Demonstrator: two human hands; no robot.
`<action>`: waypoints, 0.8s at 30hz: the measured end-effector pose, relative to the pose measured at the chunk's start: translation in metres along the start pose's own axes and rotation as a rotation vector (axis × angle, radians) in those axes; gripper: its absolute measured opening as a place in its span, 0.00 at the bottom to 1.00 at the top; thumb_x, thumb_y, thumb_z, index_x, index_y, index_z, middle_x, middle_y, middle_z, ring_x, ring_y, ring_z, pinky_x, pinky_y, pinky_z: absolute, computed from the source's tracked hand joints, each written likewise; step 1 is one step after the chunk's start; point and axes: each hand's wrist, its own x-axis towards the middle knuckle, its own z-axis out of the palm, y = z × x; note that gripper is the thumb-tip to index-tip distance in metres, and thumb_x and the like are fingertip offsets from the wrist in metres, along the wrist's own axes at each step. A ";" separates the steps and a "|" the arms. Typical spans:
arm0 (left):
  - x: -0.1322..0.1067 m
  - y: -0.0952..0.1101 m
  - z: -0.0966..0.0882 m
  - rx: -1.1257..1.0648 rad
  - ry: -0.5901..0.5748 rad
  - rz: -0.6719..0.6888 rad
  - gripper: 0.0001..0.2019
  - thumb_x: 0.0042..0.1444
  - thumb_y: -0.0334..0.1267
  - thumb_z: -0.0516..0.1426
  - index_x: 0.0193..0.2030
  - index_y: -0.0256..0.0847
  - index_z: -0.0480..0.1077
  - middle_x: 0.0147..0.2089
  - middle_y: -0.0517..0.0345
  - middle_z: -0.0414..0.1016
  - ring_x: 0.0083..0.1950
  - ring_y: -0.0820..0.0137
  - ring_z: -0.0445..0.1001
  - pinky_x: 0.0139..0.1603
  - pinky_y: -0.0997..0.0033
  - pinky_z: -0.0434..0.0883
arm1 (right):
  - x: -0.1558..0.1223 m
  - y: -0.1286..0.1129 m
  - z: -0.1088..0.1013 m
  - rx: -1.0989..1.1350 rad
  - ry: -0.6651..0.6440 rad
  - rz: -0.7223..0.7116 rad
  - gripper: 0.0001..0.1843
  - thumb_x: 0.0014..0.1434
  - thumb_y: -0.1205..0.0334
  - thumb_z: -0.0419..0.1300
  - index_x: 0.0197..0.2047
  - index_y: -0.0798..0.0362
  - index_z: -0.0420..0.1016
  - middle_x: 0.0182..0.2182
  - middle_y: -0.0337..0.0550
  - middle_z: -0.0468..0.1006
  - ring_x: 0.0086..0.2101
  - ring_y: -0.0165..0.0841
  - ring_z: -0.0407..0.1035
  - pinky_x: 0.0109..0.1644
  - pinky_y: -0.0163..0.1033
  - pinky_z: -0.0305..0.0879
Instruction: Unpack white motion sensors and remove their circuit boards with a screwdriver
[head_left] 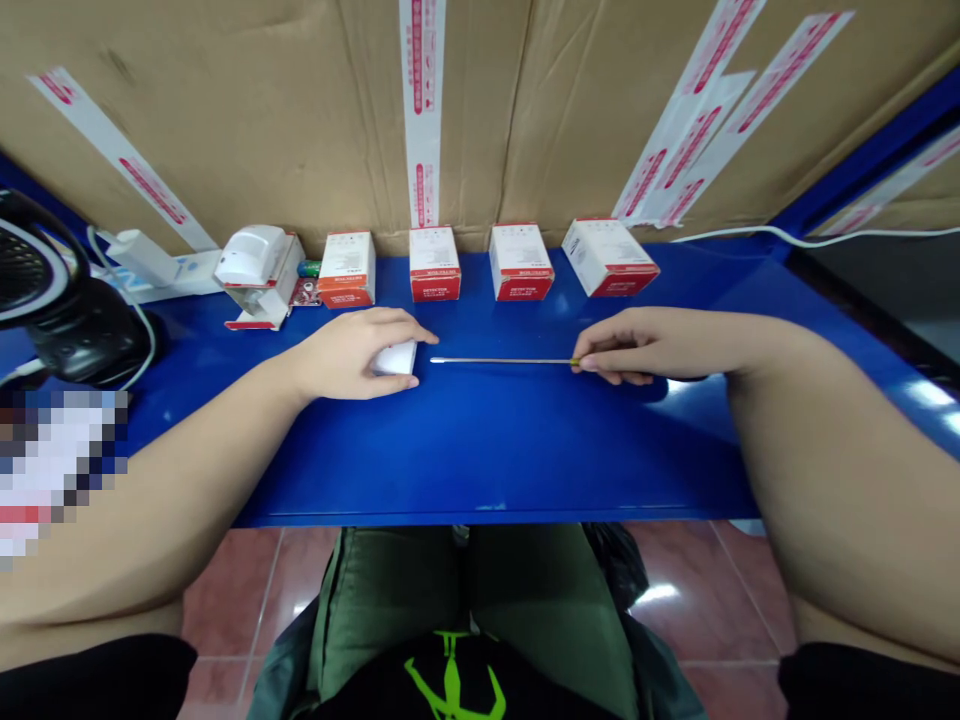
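- Black shirt with a lime-green print (pixel 450 680) and olive trousers (pixel 390 600) sit closest, just below the front edge of the blue metal bench (pixel 487 470).
- Left hand (pixel 341 352): fingers (pixel 394 325) pressed together and curved over a white plastic detector casing (pixel 395 358), which lies near the middle of the bench.
- Right hand (pixel 626 348): thumb and forefinger pinch the yellow-collared grip of a slender screwdriver (pixel 502 360); the remaining fingers curl beneath, partly hidden.
- Screwdriver: level, low over the bench, its tip pointing at the casing and just beside it.
- Along the bench's back edge: four red-and-white detector boxes (pixel 435 263) in a row, with a white motion detector (pixel 251 256) propped on a fifth box (pixel 262 295) at their left.
- Bench's left end: white power strip (pixel 161 265) and a black desk fan (pixel 60 300).
- Behind the bench: cardboard wall (pixel 225 120) strung with red-and-white packing tape (pixel 424 110).
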 end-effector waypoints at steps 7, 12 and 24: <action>0.004 -0.002 0.004 -0.005 0.019 0.058 0.20 0.74 0.54 0.64 0.61 0.44 0.85 0.64 0.43 0.88 0.66 0.52 0.87 0.73 0.50 0.82 | 0.008 0.005 0.001 0.042 0.005 -0.019 0.26 0.66 0.31 0.72 0.40 0.47 0.85 0.27 0.37 0.76 0.24 0.30 0.69 0.28 0.37 0.66; 0.005 -0.003 0.005 0.010 0.024 0.056 0.20 0.75 0.56 0.64 0.60 0.45 0.86 0.63 0.43 0.88 0.65 0.52 0.87 0.72 0.50 0.82 | 0.009 0.008 0.001 0.048 0.020 -0.036 0.25 0.66 0.32 0.73 0.43 0.48 0.86 0.27 0.37 0.78 0.24 0.29 0.69 0.29 0.38 0.65; 0.007 -0.001 0.010 0.027 0.033 0.062 0.27 0.78 0.62 0.60 0.62 0.41 0.85 0.65 0.40 0.88 0.67 0.50 0.87 0.74 0.48 0.81 | 0.010 0.008 0.000 0.078 0.025 -0.054 0.31 0.67 0.26 0.70 0.38 0.49 0.84 0.22 0.35 0.73 0.22 0.29 0.66 0.28 0.38 0.64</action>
